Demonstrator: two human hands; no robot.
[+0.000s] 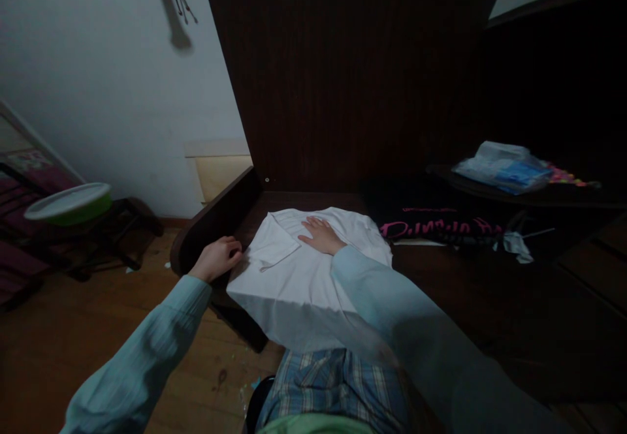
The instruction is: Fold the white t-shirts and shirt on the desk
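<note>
A white T-shirt (313, 284) is spread over a dark wooden surface, its lower part hanging over the front edge towards my lap. At its left, a sleeve (274, 241) lies folded over the body of the shirt. My right hand (321, 234) rests flat on the upper part of the cloth, fingers spread and holding nothing. Beside the raised left edge of the furniture is my left hand (218, 258), its fingers bent together at the shirt's left border. Whether any cloth is pinched in them is hidden.
Right of the shirt lies black fabric with pink lettering (441, 226). Beyond it, a plastic packet (507, 166) sits on a dark ledge. A raised wooden side (215, 215) borders the surface at left. A green tub with a pale lid (73, 204) stands farther left.
</note>
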